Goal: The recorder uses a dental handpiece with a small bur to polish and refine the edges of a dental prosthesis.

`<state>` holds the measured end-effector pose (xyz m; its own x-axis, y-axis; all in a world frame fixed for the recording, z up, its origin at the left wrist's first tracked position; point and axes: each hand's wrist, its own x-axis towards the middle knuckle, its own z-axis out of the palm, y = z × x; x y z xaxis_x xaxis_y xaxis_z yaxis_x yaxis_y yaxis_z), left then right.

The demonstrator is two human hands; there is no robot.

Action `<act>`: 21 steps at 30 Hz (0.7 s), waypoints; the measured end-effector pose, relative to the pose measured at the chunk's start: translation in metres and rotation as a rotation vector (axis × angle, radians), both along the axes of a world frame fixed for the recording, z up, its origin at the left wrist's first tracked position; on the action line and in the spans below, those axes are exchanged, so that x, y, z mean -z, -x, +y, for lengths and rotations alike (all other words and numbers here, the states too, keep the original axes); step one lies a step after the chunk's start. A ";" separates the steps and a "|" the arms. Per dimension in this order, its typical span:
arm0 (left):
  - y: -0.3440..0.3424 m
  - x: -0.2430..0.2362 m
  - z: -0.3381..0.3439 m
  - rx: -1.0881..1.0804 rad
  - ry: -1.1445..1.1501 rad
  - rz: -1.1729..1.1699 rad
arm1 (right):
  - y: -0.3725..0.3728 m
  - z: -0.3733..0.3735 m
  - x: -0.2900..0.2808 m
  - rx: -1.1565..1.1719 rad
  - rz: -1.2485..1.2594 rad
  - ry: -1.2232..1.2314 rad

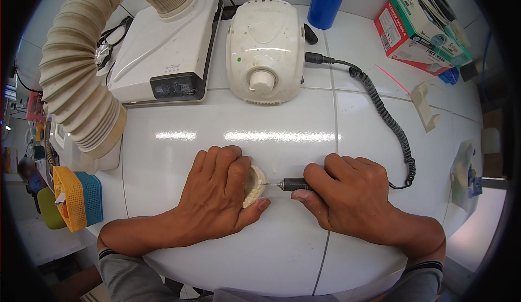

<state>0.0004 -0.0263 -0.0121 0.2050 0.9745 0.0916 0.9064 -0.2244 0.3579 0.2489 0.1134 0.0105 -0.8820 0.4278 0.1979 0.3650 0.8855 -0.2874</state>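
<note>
A cream dental cast (255,185) with a curved row of teeth is gripped by my left hand (214,188), fingers bent over its far side and thumb along the near edge. My right hand (350,190) is wrapped round a black rotary handpiece (296,184). Its thin metal bur points left and reaches the cast's right side; whether it touches I cannot tell. A dark coiled cord (388,117) runs from behind my right hand up to the white control unit (265,52), which has a round knob in front and several burs standing on top.
At the back left, a white suction box (163,52) carries a thick ribbed hose (70,68). A blue cylinder (327,2) and cardboard boxes (415,30) stand at the back right. Yellow (68,199) and blue baskets (89,196) sit at the left; a plastic bag (465,174) lies at the right.
</note>
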 end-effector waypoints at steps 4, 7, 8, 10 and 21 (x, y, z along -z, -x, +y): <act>0.000 -0.001 0.001 -0.002 0.004 0.003 | 0.000 -0.002 -0.002 0.026 -0.019 0.048; 0.000 -0.001 0.002 0.009 -0.025 0.017 | 0.000 0.001 0.001 0.012 0.024 0.009; 0.000 -0.002 0.003 0.012 -0.050 0.025 | -0.001 0.001 0.000 0.010 0.017 0.007; 0.001 -0.001 0.003 0.019 -0.037 0.024 | -0.001 0.000 0.000 0.018 0.020 0.012; 0.001 -0.003 0.004 0.020 -0.044 0.039 | -0.002 0.000 0.002 0.026 0.052 0.015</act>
